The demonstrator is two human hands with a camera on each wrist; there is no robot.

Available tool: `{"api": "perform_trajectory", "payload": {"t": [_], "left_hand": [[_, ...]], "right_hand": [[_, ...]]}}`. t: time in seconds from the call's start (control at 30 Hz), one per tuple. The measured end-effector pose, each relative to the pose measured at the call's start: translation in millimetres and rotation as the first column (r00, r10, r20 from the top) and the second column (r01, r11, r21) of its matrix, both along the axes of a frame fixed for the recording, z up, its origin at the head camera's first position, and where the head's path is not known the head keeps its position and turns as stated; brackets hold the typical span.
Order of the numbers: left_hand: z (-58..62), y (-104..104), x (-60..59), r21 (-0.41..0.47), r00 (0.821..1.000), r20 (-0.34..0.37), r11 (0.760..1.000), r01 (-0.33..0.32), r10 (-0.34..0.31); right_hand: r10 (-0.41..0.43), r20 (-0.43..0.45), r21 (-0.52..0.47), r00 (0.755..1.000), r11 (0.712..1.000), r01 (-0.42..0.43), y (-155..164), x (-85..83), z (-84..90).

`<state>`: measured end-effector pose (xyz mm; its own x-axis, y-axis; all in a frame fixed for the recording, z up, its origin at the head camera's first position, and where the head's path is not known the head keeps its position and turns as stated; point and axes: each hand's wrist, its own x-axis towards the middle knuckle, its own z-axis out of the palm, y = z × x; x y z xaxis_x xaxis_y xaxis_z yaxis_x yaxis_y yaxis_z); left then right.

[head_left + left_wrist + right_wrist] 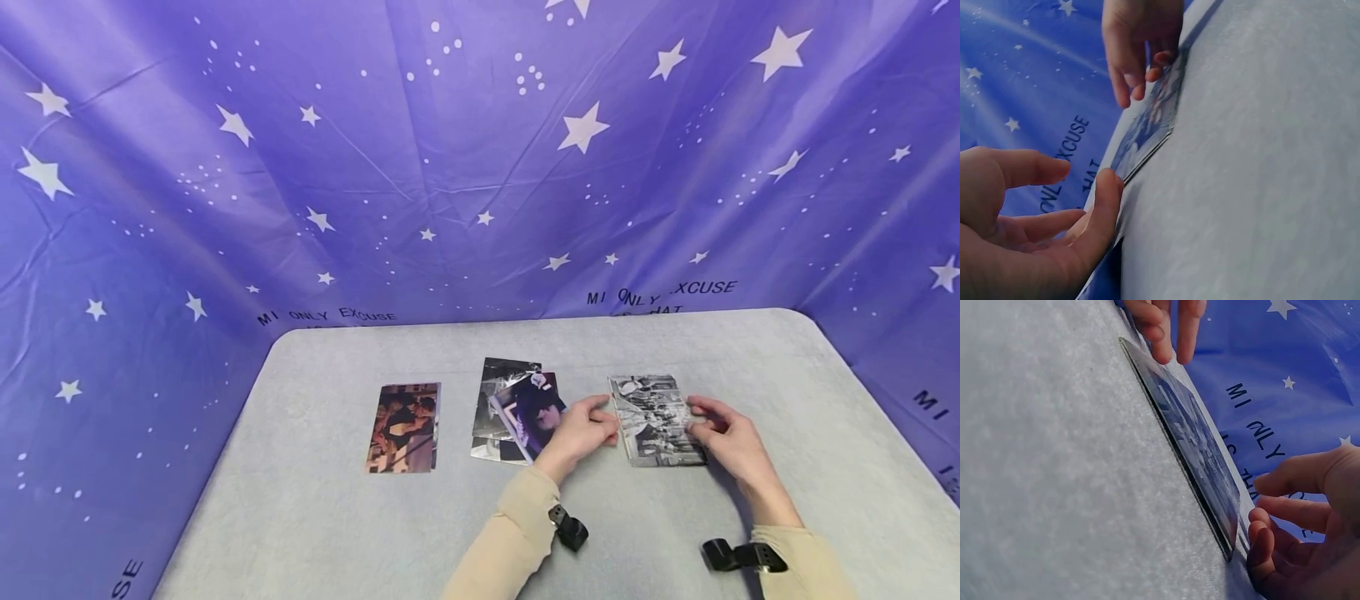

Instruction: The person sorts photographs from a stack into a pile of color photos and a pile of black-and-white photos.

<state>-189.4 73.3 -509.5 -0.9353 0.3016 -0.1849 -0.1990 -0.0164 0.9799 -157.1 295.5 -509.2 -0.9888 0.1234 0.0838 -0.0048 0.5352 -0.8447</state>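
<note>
A small stack of photo cards [654, 421] lies flat on the grey table, its top card a black-and-white picture of a crowded scene. My left hand [582, 435] is at the stack's left edge, fingers loosely bent and spread, with one fingertip right at the near corner in the left wrist view. Along the right edge is my right hand [729, 440], its fingers relaxed and fingertips close to the side of the stack. In the right wrist view the stack [1194, 450] shows a thin layered edge lying between both hands.
Left of my left hand, a purple-toned photo card [542, 410] overlaps black-and-white cards [491, 400]. Farther left lies a brown-toned photo card [402, 429] with another card peeking out beneath. A blue-purple star-printed curtain [450, 167] hangs behind the table [300, 533].
</note>
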Motion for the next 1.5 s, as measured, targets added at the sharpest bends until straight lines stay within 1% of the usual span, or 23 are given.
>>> {"api": "perform_trajectory", "payload": {"t": [0.1, 0.23, 0.37, 0.47, 0.57, 0.67, 0.7, 0.73, 0.9, 0.93, 0.97, 1.1, 1.27, 1.43, 1.5], "left_hand": [[0.9, -6.9, -1.7, 0.014, 1.0, -0.018, 1.0, 0.009, -0.009], [3.2, -16.2, -4.5, 0.007, 0.999, -0.048, 1.0, 0.015, -0.015], [6.6, -25.1, -5.5, 0.025, 0.999, -0.046, 0.999, 0.02, -0.019], [8.8, -32.0, -4.6, 0.052, 0.999, -0.034, 0.998, 0.022, -0.02], [9.1, -39.0, -3.1, 0.071, 1.0, -0.029, 0.997, 0.006, -0.004], [9.4, -46.8, -1.9, 0.08, 0.999, -0.033, 0.997, -0.01, 0.012], [10.6, -49.3, -1.8, 0.077, 0.999, -0.033, 0.997, -0.011, 0.013], [15.5, -52.3, -0.1, 0.076, 0.999, -0.036, 0.997, -0.011, 0.014], [18.6, -64.4, -0.2, 0.05, 0.998, -0.063, 0.999, -0.013, 0.016], [18.6, -67.0, 0.4, 0.048, 0.997, -0.072, 0.999, -0.016, 0.02], [14.8, -69.2, -0.8, 0.044, 0.997, -0.077, 0.999, -0.018, 0.022], [17.8, -81.2, 1.0, 0.026, 0.995, -0.089, 0.999, -0.032, 0.034], [14.2, -93.8, -0.1, 0.023, 0.994, -0.096, 0.999, -0.043, 0.045], [9.5, -106.6, 0.1, 0.037, 0.994, -0.094, 0.997, -0.06, 0.064], [8.4, -112.6, 1.6, 0.046, 0.993, -0.087, 0.996, -0.073, 0.077]], "right_hand": [[-0.006, -0.018, -0.027, 1.0, 1.0, 0.005, 0.6, -0.2, 0.1], [0.015, -0.029, -0.091, 0.999, 0.996, -0.018, -0.4, 0.2, 2.2], [0.04, -0.018, -0.142, 0.999, 0.989, -0.042, -4.3, 1.0, 7.1], [0.064, -0.017, -0.14, 0.998, 0.988, -0.066, -8.6, 1.1, 10.7], [0.1, -0.024, -0.126, 0.995, 0.987, -0.102, -13.4, 0.6, 13.4], [0.141, -0.03, -0.138, 0.99, 0.98, -0.144, -17.2, -0.4, 15.7], [0.153, -0.031, -0.14, 0.988, 0.978, -0.156, -17.8, -0.9, 16.2], [0.163, -0.031, -0.144, 0.986, 0.976, -0.166, -18.2, -1.4, 16.6], [0.226, -0.056, -0.137, 0.973, 0.963, -0.232, -22.3, -7.1, 17.6], [0.239, -0.065, -0.14, 0.969, 0.959, -0.246, -24.0, -8.4, 17.6], [0.253, -0.073, -0.144, 0.965, 0.954, -0.262, -25.9, -9.7, 17.6], [0.306, -0.092, -0.174, 0.948, 0.932, -0.317, -36.1, -14.5, 18.9], [0.365, -0.116, -0.188, 0.924, 0.905, -0.381, -48.4, -20.4, 19.6], [0.41, -0.138, -0.19, 0.901, 0.882, -0.431, -61.7, -23.5, 16.9], [0.416, -0.135, -0.19, 0.899, 0.88, -0.436, -68.0, -23.8, 15.5]]}}
